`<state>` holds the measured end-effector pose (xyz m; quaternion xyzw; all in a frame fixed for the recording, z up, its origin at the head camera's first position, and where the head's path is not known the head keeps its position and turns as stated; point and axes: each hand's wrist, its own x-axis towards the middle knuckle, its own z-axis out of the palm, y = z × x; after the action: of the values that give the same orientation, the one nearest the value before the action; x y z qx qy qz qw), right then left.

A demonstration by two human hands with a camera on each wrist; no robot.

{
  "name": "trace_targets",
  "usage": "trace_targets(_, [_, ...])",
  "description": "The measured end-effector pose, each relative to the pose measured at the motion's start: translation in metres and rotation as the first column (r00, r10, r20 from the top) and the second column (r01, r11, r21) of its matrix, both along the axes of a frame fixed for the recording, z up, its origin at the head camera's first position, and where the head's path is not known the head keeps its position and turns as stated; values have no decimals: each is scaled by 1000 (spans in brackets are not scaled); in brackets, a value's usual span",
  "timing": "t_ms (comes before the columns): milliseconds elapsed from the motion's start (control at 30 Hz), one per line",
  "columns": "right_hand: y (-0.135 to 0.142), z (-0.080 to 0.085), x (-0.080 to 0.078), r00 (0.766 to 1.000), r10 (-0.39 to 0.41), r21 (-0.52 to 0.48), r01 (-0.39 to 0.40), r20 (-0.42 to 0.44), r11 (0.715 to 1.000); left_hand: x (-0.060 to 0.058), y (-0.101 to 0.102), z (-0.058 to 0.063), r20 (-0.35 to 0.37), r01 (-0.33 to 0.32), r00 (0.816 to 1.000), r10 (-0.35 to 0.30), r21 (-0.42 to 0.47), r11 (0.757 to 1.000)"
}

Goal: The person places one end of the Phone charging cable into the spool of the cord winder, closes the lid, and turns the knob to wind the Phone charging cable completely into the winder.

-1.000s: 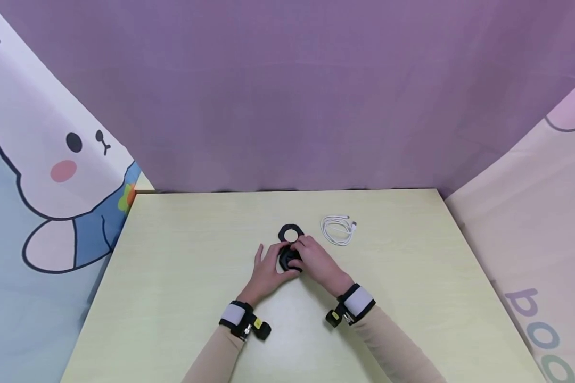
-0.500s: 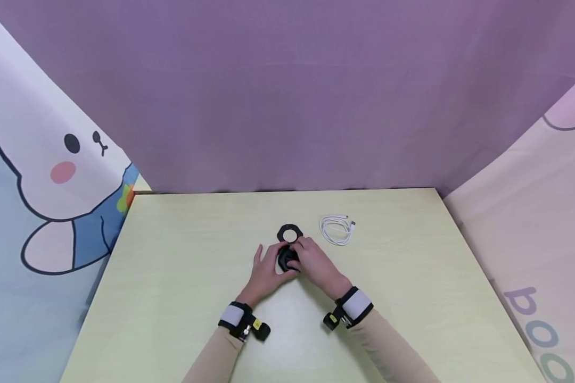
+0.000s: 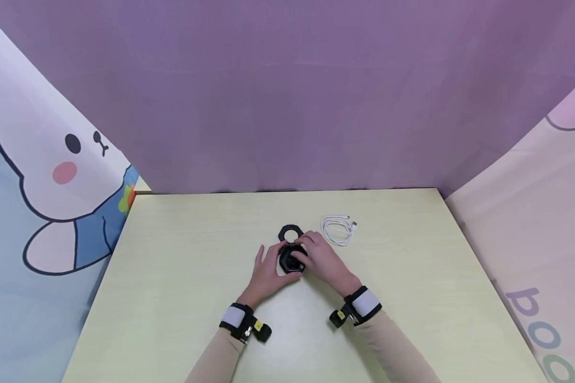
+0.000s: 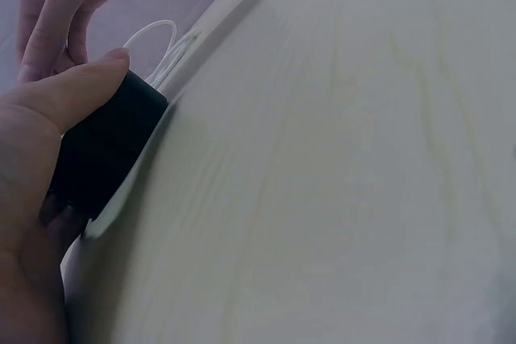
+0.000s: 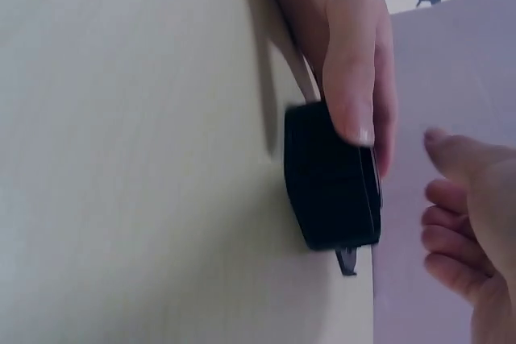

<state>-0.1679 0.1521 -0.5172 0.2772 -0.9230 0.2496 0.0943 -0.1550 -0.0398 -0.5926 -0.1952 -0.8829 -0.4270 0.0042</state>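
Observation:
A black octagonal case (image 3: 285, 264) stands on the table with its ring-like lid (image 3: 285, 231), which has a round hole, swung back behind it. My left hand (image 3: 267, 276) grips the case from the left, thumb at the near side and fingers at the far side. In the left wrist view its thumb (image 4: 89, 90) presses the dark wall of the case (image 4: 113, 147). My right hand (image 3: 326, 263) hovers over the right of the case, thumb apart from loosely bent fingers (image 5: 451, 235). Nothing shows between them. Dark contents inside the case are too small to identify.
A coiled white USB cable (image 3: 336, 230) lies behind and to the right of the case on the pale wooden table (image 3: 196, 255). A purple cloth (image 3: 287, 96) hangs beyond the table's back edge, and printed cloths (image 3: 508, 234) hang at both sides.
My right hand has lifted and drawn back to the right out of the case, and more of its inside shows. The left hand keeps its hold.

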Motion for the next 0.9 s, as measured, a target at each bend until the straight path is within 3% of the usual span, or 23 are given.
trace_targets(200, [16, -4, -9, 992, -77, -9, 76, -102, 997, 1, 1, -1, -9, -6, 1000, 6, 7, 1000])
trace_targets(400, [33, -16, -17, 963, -164, 31, 175, -216, 984, 3, 1, -1, 31, -19, 999, 19, 1, 1000])
trace_targets(900, [66, -22, -31, 898, -387, 27, 401, -207, 916, 6, 2, 6, 70, -34, 997, 35, -4, 999])
